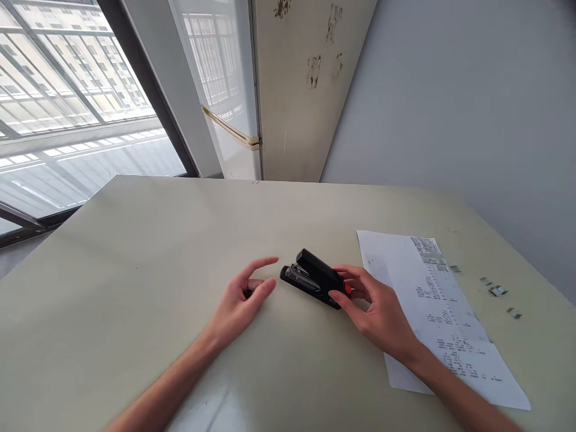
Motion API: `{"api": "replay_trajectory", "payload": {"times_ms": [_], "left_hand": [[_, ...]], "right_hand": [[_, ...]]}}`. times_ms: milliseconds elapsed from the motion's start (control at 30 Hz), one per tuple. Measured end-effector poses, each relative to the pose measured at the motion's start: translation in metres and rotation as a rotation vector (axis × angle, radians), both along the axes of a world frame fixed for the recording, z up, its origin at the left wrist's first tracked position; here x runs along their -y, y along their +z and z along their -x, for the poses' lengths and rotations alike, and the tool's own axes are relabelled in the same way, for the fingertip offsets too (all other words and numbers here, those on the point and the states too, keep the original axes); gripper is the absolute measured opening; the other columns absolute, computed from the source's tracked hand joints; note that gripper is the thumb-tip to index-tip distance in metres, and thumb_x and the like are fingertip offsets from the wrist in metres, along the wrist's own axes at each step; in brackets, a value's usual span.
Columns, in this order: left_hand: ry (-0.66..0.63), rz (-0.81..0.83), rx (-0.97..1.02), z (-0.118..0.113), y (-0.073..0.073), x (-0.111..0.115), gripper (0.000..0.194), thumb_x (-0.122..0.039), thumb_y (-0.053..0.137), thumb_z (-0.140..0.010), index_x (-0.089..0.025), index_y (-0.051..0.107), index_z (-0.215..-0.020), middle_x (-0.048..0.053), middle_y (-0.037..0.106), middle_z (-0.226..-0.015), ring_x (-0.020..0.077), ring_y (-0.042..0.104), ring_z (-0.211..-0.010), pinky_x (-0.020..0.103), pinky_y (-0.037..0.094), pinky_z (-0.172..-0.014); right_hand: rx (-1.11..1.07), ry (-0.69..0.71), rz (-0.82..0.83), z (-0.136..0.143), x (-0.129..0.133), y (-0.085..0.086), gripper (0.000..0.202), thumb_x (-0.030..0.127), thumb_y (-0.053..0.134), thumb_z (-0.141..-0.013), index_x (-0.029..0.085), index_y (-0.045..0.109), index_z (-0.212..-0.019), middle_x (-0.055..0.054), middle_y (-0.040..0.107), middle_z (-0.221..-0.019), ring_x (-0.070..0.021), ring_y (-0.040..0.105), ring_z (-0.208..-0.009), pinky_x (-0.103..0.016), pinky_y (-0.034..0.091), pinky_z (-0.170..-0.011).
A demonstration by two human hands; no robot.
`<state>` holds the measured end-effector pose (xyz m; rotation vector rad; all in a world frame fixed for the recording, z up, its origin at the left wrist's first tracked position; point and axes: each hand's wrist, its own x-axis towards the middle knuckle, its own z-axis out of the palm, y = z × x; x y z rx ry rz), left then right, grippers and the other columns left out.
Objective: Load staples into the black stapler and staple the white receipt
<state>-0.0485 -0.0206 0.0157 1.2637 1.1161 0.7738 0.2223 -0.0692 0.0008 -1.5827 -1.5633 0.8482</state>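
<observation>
A black stapler sits over the middle of the table, its top arm raised at an angle from the base and the metal staple channel showing between them. My right hand grips its back end, thumb on the near side and fingers behind, next to a red part. To the left, my left hand is apart from the stapler, thumb and index finger stretched toward its front end. The other fingers of that hand curl around a small black thing, mostly hidden, whose kind I cannot make out.
A printed white sheet lies on the table under my right forearm. Several small silvery staple strips are scattered to its right. Beyond the table stand a worn refrigerator, a grey wall and a window.
</observation>
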Motion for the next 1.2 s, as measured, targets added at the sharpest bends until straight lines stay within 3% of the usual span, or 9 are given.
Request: {"api": "replay_trajectory", "payload": {"times_ms": [133, 233, 433, 567, 733, 833, 967, 1100, 1200], "left_hand": [[0.215, 0.336, 0.555, 0.004, -0.002, -0.006, 0.020, -0.037, 0.070, -0.090, -0.017, 0.067, -0.093, -0.012, 0.018, -0.057, 0.0069, 0.013, -0.047, 0.019, 0.024, -0.043], [0.284, 0.501, 0.898, 0.005, -0.004, -0.006, 0.015, -0.030, 0.066, -0.089, -0.016, 0.063, -0.085, -0.010, 0.022, -0.058, 0.0067, 0.019, -0.045, 0.018, 0.029, -0.039], [0.378, 0.607, 1.147, 0.004, -0.002, -0.006, 0.028, -0.033, 0.055, -0.097, -0.008, 0.068, -0.098, 0.005, 0.056, -0.075, 0.0146, 0.059, -0.063, 0.026, 0.057, -0.063], [0.430, 0.622, 1.142, 0.008, -0.002, -0.009, 0.044, -0.037, 0.052, -0.101, -0.003, 0.066, -0.126, 0.020, 0.073, -0.107, 0.0253, 0.074, -0.097, 0.032, 0.061, -0.086], [0.413, 0.602, 1.140, 0.006, -0.006, -0.012, 0.058, -0.041, 0.048, -0.104, 0.001, 0.056, -0.144, 0.026, 0.068, -0.135, 0.0316, 0.069, -0.126, 0.037, 0.055, -0.106], [0.353, 0.599, 1.144, 0.002, -0.008, -0.010, 0.057, -0.043, 0.045, -0.106, 0.002, 0.059, -0.139, 0.026, 0.072, -0.126, 0.0310, 0.072, -0.117, 0.037, 0.056, -0.102], [0.258, 0.667, 1.101, 0.002, -0.011, -0.006, 0.052, -0.043, 0.045, -0.108, -0.001, 0.065, -0.132, 0.016, 0.076, -0.094, 0.0238, 0.074, -0.085, 0.031, 0.058, -0.075], [0.222, 0.734, 1.087, 0.004, -0.009, -0.004, 0.055, -0.041, 0.045, -0.109, 0.000, 0.058, -0.144, 0.016, 0.076, -0.102, 0.0197, 0.072, -0.082, 0.029, 0.057, -0.076], [0.168, 0.732, 1.051, 0.000, -0.007, -0.003, 0.057, -0.043, 0.043, -0.110, -0.003, 0.055, -0.150, 0.017, 0.076, -0.110, 0.0198, 0.073, -0.084, 0.032, 0.057, -0.082]], "right_hand": [[0.164, 0.063, -0.186, 0.007, -0.026, -0.007, 0.031, 0.045, 0.066, -0.100, 0.030, 0.067, -0.127, -0.006, 0.076, -0.114, -0.0244, 0.073, -0.095, -0.042, 0.065, -0.086], [0.239, 0.130, -0.275, 0.022, -0.063, -0.009, 0.027, 0.039, 0.063, -0.101, 0.028, 0.066, -0.125, -0.006, 0.076, -0.111, -0.0238, 0.072, -0.089, -0.041, 0.063, -0.082], [0.270, 0.250, -0.374, 0.074, -0.155, -0.012, 0.026, 0.030, 0.064, -0.098, 0.025, 0.067, -0.123, -0.007, 0.075, -0.111, -0.0258, 0.070, -0.098, -0.041, 0.060, -0.087], [0.302, 0.283, -0.358, 0.095, -0.183, -0.008, 0.029, 0.028, 0.064, -0.097, 0.024, 0.066, -0.126, -0.009, 0.075, -0.118, -0.0278, 0.070, -0.106, -0.045, 0.058, -0.092], [0.313, 0.191, -0.576, 0.095, -0.144, 0.004, 0.037, 0.035, 0.060, -0.103, 0.022, 0.059, -0.138, -0.015, 0.062, -0.145, -0.0308, 0.059, -0.133, -0.048, 0.055, -0.103], [0.345, 0.416, -0.744, 0.095, -0.105, 0.011, 0.031, 0.031, 0.057, -0.105, 0.023, 0.059, -0.135, -0.014, 0.067, -0.135, -0.0285, 0.061, -0.129, -0.048, 0.051, -0.107], [0.457, 0.690, -0.800, 0.099, -0.073, 0.008, 0.024, 0.027, 0.058, -0.106, 0.021, 0.064, -0.129, -0.011, 0.075, -0.122, -0.0270, 0.066, -0.120, -0.045, 0.053, -0.099], [0.435, 0.623, -0.858, 0.099, -0.065, -0.002, 0.018, 0.016, 0.052, -0.108, 0.021, 0.068, -0.114, -0.006, 0.079, -0.106, -0.0197, 0.071, -0.095, -0.038, 0.055, -0.088], [0.396, 0.600, -0.845, 0.093, -0.061, -0.004, 0.024, 0.010, 0.048, -0.107, 0.021, 0.069, -0.111, -0.006, 0.080, -0.106, -0.0195, 0.072, -0.095, -0.038, 0.055, -0.087]]}}
